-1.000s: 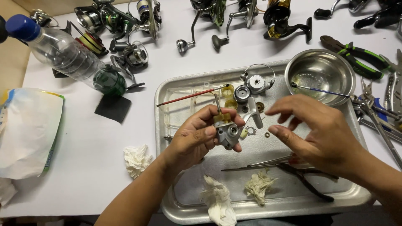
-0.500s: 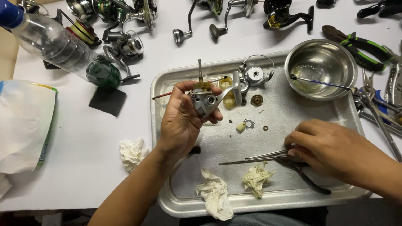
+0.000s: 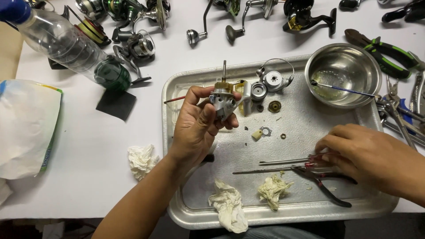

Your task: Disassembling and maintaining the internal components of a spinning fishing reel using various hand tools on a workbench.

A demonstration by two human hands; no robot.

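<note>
My left hand holds a small silver fishing reel body upright over the metal tray; a thin shaft and a brass part stick up from its top. My right hand rests low at the tray's right side, fingertips on the red handle of a thin screwdriver that lies flat. A second long thin tool and black pliers lie just beside it. Loose reel parts and small washers sit on the tray between the hands.
A steel bowl with a brush stands at the tray's back right. Crumpled tissues lie at the tray front and left on the table. A plastic bottle, several reels and green-handled pliers ring the tray.
My left hand lifted the reel body away from the right hand and turned it upright. My right hand dropped to the tools at the tray's lower right.
</note>
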